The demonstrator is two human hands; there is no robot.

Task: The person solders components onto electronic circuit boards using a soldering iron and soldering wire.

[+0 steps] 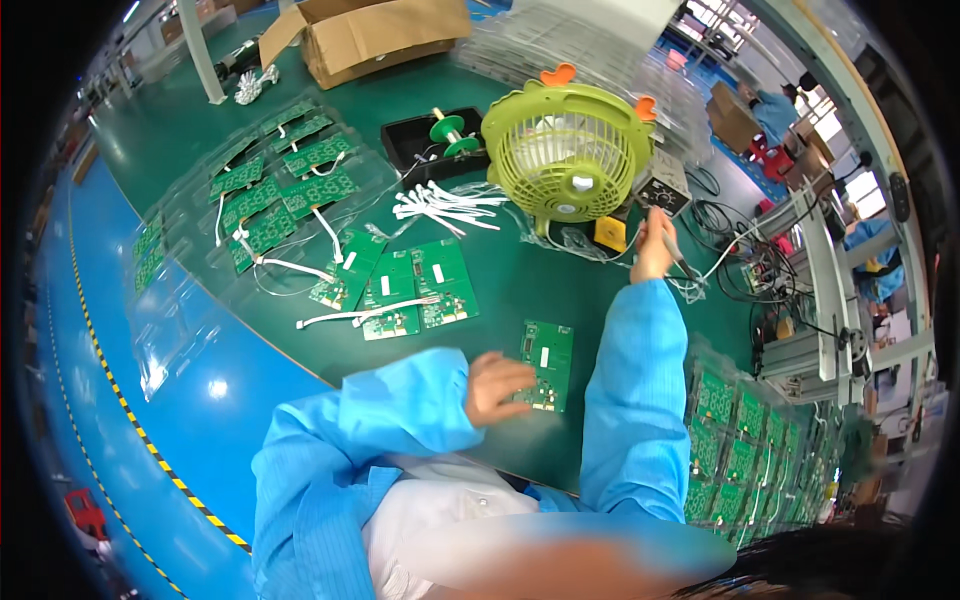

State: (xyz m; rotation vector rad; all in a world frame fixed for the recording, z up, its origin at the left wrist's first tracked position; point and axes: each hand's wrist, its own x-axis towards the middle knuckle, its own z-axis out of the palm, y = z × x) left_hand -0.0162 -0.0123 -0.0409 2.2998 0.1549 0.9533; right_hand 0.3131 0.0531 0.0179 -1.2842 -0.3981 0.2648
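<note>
My left hand [497,388] is at the left edge of a single green circuit board [550,362], its fingers stretched out and parted with nothing in them. Whether the fingertips touch the board I cannot tell. Farther off and to the right, my right hand [655,246] closes round a slim grey soldering iron [681,257], beside a yellow sponge holder [610,235]. Behind that hand stands a soldering station [664,188] with a dial. To the left of the single board are several more green boards [443,282], some with white connector cables [370,311] lying across them.
A green desk fan [568,150] stands at the back, next to a black tray [400,140] with a solder spool [452,132]. White cables [445,207] lie bundled mid-table. Boards in clear trays fill the left [265,205] and right [740,440]. An open carton [385,40] sits behind.
</note>
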